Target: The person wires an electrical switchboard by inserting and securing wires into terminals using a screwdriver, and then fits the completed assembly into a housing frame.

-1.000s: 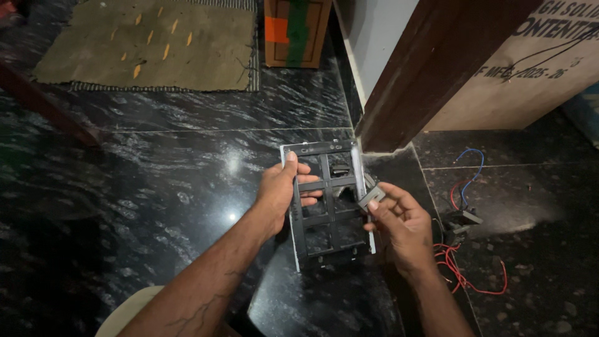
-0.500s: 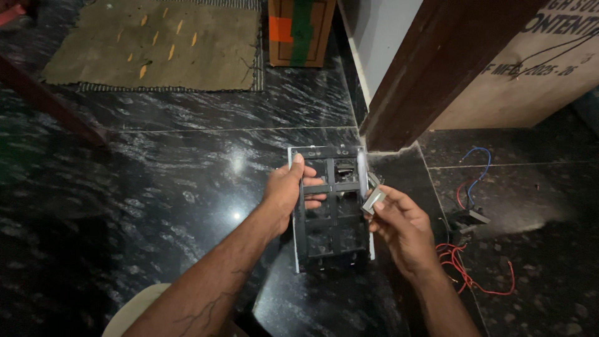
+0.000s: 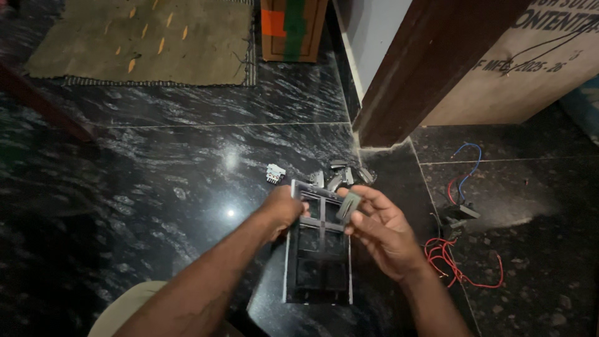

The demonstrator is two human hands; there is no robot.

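Left hand (image 3: 284, 209) grips the grid frame's (image 3: 318, 274) top edge; right hand (image 3: 380, 234) pinches, seemingly, a grey module (image 3: 348, 205).

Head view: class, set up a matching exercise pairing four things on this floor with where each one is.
Things:
1. grey frame
2. small grey switch piece
3. red wires
4. mat

Places:
A. top left, far across the floor
B. on the floor to the right of the hands
C. gripped by the left hand
D. in the fingers of the right hand

Pairs: 1-C, 2-D, 3-B, 4-A
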